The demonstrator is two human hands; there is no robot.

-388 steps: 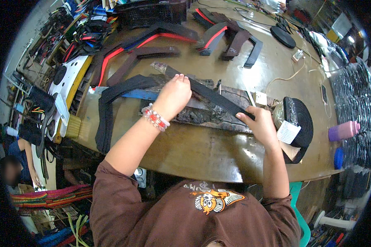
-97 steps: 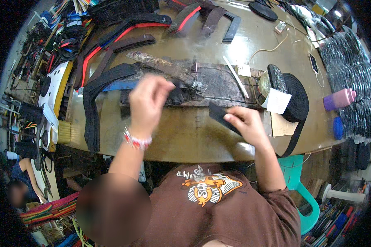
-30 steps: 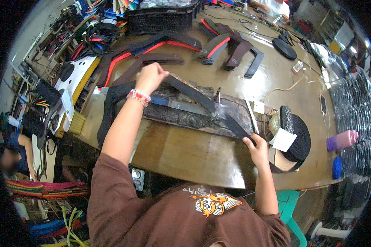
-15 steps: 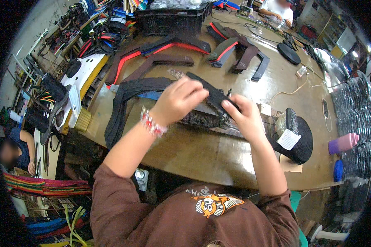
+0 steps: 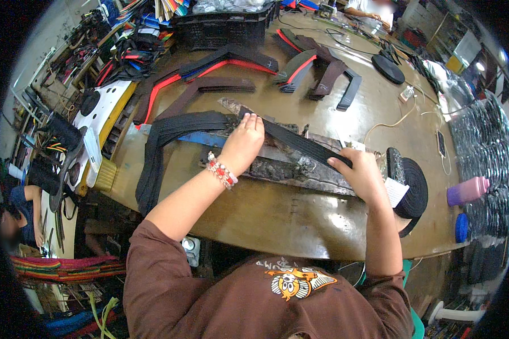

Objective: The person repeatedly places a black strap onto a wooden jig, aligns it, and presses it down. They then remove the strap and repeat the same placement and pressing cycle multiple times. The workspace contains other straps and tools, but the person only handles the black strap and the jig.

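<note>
- Black strap [image 5: 300, 142]: long, flat, matte band with a fine ribbed weave. It lies diagonally across a work board [image 5: 288, 169] in the middle of the surface [image 5: 277, 214].
- Left hand [image 5: 244, 141]: palm down, fingers flat and spread, pressing the strap's upper-left end onto the board. Not curled around it. A red and white beaded bracelet [image 5: 221, 170] sits at the wrist.
- Right hand [image 5: 361, 174]: fingers bent over the strap's lower-right end, thumb side against it, pinning that end down; whether it pinches the strap I cannot tell.
- Work board: one long slab, dark, crusted and rough, glossy in patches, lying flat under the strap.
- Surface: smooth, worn, olive-brown and shiny, curved at the near edge.
- Bundle of black straps [image 5: 164, 147]: several stacked, bent in an L, one leg running toward the left hand, the other hanging off the near left edge.
- Blue strip [image 5: 201, 138]: one, flat, partly under the bundle and board.
- Red-and-black curved strips [image 5: 220, 63]: a stack beyond the board, with a brown one [image 5: 209, 87] beside.
- Rolled black webbing [image 5: 414, 189]: one coil just right of the right hand, a white paper tag [image 5: 397, 192] on it.
- Pink cylindrical bottle [image 5: 468, 191]: one, lying far right.
- Black plastic crate [image 5: 220, 31]: one, ribbed, at the far edge.
</note>
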